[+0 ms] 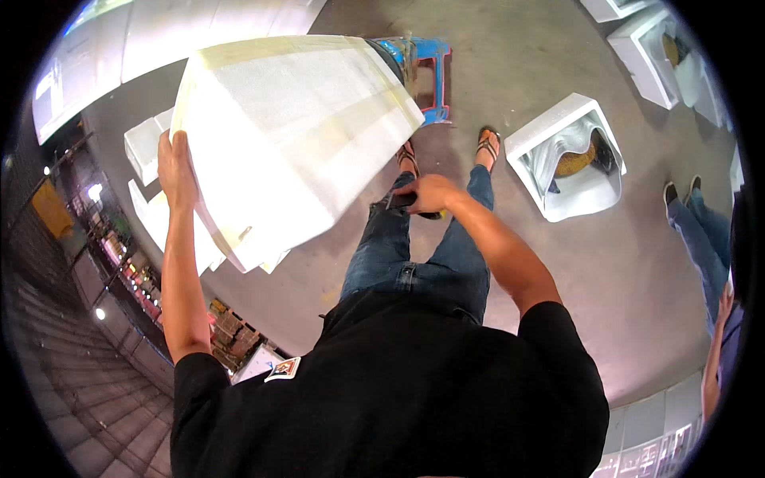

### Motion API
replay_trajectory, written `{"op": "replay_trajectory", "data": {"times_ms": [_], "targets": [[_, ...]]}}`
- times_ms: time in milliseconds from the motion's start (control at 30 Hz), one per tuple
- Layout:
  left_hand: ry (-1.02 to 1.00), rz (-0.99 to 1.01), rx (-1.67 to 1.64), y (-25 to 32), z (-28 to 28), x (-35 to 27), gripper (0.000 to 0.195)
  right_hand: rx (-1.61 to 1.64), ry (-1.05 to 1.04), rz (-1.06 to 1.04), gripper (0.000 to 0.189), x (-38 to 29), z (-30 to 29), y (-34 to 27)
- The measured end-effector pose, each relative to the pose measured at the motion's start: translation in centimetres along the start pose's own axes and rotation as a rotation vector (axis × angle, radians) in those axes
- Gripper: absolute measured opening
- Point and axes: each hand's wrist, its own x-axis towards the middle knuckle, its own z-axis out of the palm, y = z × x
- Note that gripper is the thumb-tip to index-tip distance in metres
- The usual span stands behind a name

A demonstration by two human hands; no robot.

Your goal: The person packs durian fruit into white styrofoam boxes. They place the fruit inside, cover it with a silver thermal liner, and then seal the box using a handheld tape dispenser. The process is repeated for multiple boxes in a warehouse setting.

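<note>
A large white foam box, with yellowish tape along its edges and across its side, stands tilted before me. My left hand rests against its left edge, fingers along the rim; how firmly it grips does not show. My right hand is shut on a dark handheld object near my knee, below the box's right corner. What exactly that object is cannot be made out. A blue frame shows behind the box's far right end.
An open white foam box with a plastic liner and a brown, rough item inside stands on the floor at right. More foam boxes are at upper right, others at left. Another person stands at the right edge.
</note>
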Motion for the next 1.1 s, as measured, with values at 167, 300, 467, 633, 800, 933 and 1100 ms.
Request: {"op": "replay_trajectory", "data": {"times_ms": [167, 300, 467, 633, 800, 933, 1100], "targets": [[0.225, -0.248, -0.567, -4.1, -4.3, 0.9, 0.066, 1.387, 0.780, 0.040, 0.059, -1.5, 0.0, 7.7], [0.011, -0.813, -1.106, -15.3, 2.1, -0.6, 0.064, 1.677, 1.237, -0.360, 0.044, 6.7, -4.0, -0.5], [-0.144, -1.046, -1.174, -23.3, 7.9, -7.0, 0.062, 1.909, 1.266, -0.302, 0.050, 10.2, -7.1, -4.7], [-0.206, -0.927, -1.111, -26.7, 8.3, 0.9, 0.060, 1.914, 1.379, 0.020, 0.038, 9.3, -9.0, -7.3], [0.032, -0.198, -0.850, -22.2, -3.2, 18.6, 0.058, 1.812, 1.152, -0.261, 0.026, 6.2, -7.8, -3.9], [-0.263, 0.651, -0.209, 7.1, -5.0, 14.9, 0.059, 1.294, 0.940, -0.341, 0.049, -3.1, -10.9, -5.8], [-0.526, 1.375, 0.559, 22.5, -2.8, 8.5, 0.092, 1.030, 0.688, -0.548, 0.061, -2.5, -22.0, -9.0]]}}
